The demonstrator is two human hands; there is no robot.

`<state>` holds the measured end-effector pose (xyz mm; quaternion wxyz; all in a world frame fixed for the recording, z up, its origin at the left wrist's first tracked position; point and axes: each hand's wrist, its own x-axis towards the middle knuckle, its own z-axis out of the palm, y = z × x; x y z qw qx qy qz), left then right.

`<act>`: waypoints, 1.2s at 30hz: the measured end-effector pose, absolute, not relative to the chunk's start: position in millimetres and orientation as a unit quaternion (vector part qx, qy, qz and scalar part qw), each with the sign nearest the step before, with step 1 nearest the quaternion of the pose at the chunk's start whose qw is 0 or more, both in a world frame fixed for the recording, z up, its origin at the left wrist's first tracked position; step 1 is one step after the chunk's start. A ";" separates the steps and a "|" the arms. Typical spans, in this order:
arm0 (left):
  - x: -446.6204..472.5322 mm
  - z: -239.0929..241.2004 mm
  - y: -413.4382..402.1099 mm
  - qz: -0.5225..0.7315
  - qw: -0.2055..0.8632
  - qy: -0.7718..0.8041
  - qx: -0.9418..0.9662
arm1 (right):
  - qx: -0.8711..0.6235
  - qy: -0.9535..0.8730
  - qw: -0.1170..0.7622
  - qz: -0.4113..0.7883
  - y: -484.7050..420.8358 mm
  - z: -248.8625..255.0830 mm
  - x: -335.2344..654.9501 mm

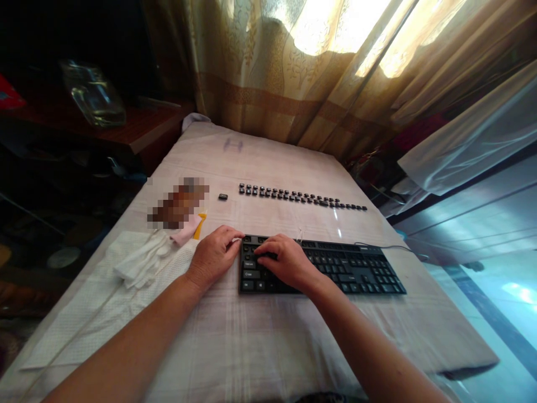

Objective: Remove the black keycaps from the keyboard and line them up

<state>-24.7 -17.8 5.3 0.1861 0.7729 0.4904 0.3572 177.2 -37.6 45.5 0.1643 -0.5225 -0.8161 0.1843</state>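
A black keyboard (pixel 348 268) lies on a table under a pale checked cloth (pixel 260 336). My left hand (pixel 213 254) rests at the keyboard's left end, fingers curled against its top corner. Over the keyboard's left keys sits my right hand (pixel 285 260), its fingers bent down and pressed onto a key; whether they pinch anything is hidden. Beyond the keyboard, a long row of several loose black keycaps (pixel 302 197) is laid out, with a single keycap (pixel 223 196) apart at its left end.
White gloves (pixel 145 258) lie on a white paper towel (pixel 104 302) left of my hands, beside a pink and yellow item (pixel 193 228). A dark wooden shelf with a glass dish (pixel 94 95) stands at far left. Curtains (pixel 302 73) hang behind.
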 end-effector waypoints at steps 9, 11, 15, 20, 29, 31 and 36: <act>-25.5 6.8 -18.2 0.356 0.185 0.492 0.773 | -0.505 -0.772 0.286 0.261 -36.9 44.1 191.5; -25.1 8.3 -18.7 0.355 0.192 0.492 0.771 | -0.505 -0.744 0.339 0.275 -39.6 41.6 196.1; -21.5 13.3 -22.7 0.364 0.202 0.474 0.776 | -0.564 -0.699 0.347 0.268 -47.4 37.8 192.4; -13.5 19.1 -31.9 0.371 0.194 0.410 0.810 | -0.597 -0.649 0.353 0.312 -53.3 37.5 177.7; -6.6 25.2 -39.3 0.389 0.328 0.384 0.771 | -0.589 -0.657 0.321 0.345 -55.5 44.4 169.5; -6.8 22.9 -38.3 0.400 0.351 0.386 0.753 | -0.578 -0.664 0.328 0.342 -57.0 44.1 169.7; -6.3 16.3 -35.8 0.418 0.411 0.419 0.693 | -0.589 -0.685 0.349 0.249 -62.8 43.8 173.1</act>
